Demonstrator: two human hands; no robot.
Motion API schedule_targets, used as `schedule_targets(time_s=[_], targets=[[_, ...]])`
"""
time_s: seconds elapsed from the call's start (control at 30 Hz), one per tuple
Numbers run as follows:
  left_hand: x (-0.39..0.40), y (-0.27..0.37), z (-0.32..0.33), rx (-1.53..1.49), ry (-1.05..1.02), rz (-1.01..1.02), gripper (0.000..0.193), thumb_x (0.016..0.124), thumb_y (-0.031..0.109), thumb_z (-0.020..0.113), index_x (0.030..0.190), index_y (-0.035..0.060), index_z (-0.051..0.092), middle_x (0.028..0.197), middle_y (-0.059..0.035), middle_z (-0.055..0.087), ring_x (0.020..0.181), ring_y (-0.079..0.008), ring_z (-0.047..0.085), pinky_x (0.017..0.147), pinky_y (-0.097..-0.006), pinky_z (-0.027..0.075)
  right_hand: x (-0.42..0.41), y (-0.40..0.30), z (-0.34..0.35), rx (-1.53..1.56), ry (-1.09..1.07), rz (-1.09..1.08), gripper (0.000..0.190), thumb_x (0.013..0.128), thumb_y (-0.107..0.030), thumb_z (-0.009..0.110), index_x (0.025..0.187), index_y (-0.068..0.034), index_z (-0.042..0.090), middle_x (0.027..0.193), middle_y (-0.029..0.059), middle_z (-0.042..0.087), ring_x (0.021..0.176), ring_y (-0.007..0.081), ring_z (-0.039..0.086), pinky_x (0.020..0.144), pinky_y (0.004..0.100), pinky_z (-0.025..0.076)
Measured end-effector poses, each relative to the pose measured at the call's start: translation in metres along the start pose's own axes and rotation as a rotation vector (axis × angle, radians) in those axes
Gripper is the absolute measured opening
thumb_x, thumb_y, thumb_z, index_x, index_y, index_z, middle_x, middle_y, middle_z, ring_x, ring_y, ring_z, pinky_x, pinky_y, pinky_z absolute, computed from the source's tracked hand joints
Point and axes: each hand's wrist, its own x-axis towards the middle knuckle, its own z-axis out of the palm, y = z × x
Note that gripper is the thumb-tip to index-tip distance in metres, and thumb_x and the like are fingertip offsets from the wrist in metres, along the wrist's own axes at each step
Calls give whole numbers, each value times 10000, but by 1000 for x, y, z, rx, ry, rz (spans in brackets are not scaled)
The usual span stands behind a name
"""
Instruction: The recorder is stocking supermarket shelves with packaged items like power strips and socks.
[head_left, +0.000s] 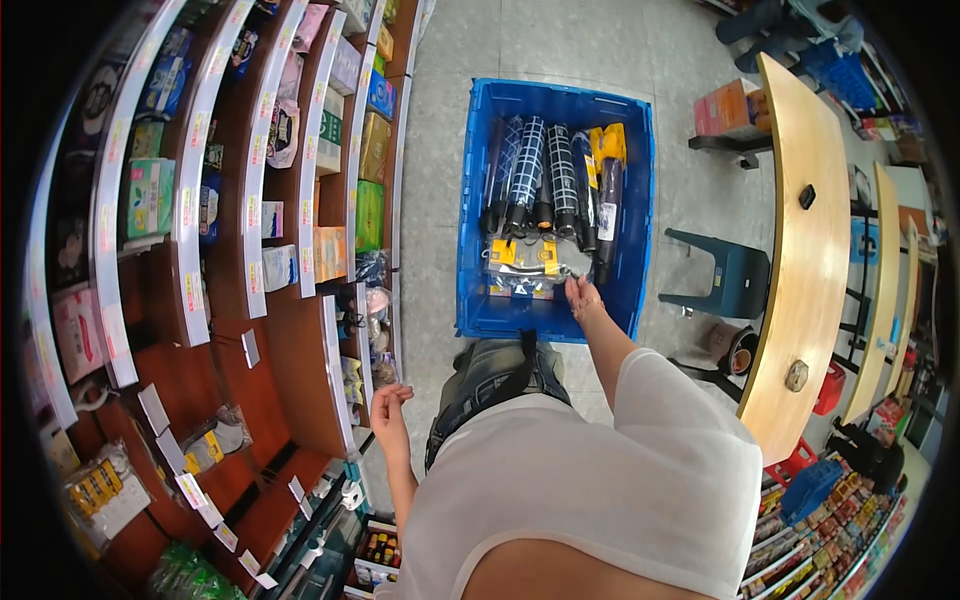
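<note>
A blue plastic crate (646, 225) stands on the floor before me. Folded umbrellas (529, 169) in clear sleeves, several with a white grid pattern, lie along its far part. Nearer to me are flat clear plastic packets (529, 256) with grey contents and yellow labels. My right hand (583, 298) reaches into the crate, its fingers pinched at the right corner of the top packet. Holding nothing, my left hand (390, 414) hangs beside the shelving at my left, fingers loosely curled and apart.
Store shelving (255, 187) with packaged tissues and pads runs along the left. Another grey-and-yellow packet (217, 442) lies on a lower shelf. At right are a dark plastic stool (724, 277), a wooden table (814, 247), a waste bin (731, 349) and, farther off, a person's legs (757, 34).
</note>
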Motion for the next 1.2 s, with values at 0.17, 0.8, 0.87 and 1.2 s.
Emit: schedule_targets(time_s=[0.17, 0.8, 0.87, 1.2], targets=[[-15, -23, -14, -88, -2, 21, 130, 909, 69, 454, 969, -13, 537, 865, -112, 617, 802, -165, 595, 782, -271, 463, -27, 1, -14, -152, 14, 51, 152, 907, -121, 488, 981, 11, 475, 895, 106, 569, 841, 242, 612, 713, 347, 562], [-106, -41, -162, -1149, 453, 490, 334, 887, 80, 531, 1213, 101, 465, 1162, -11, 534, 1054, -135, 497, 889, -346, 406, -319, 301, -59, -908, -1330, 391, 186, 834, -74, 596, 957, -146, 476, 865, -38, 543, 746, 136, 519, 765, 311, 450], [-133, -43, -199, -1169, 618, 578, 291, 884, 121, 550, 1168, 83, 501, 1126, -29, 555, 1054, -146, 502, 881, -316, 412, -332, 331, -80, -1222, -1465, 347, 224, 835, -61, 588, 1009, -140, 471, 922, -11, 542, 783, 143, 530, 770, 314, 453], [-187, -77, -267, -306, 892, 469, 224, 839, 66, 600, 1045, -5, 548, 971, -44, 597, 874, -109, 554, 776, -235, 432, -452, 420, -115, -1439, -2242, -327, 421, 818, -38, 574, 1208, -48, 418, 1124, 87, 523, 1010, 183, 530, 912, 304, 397]])
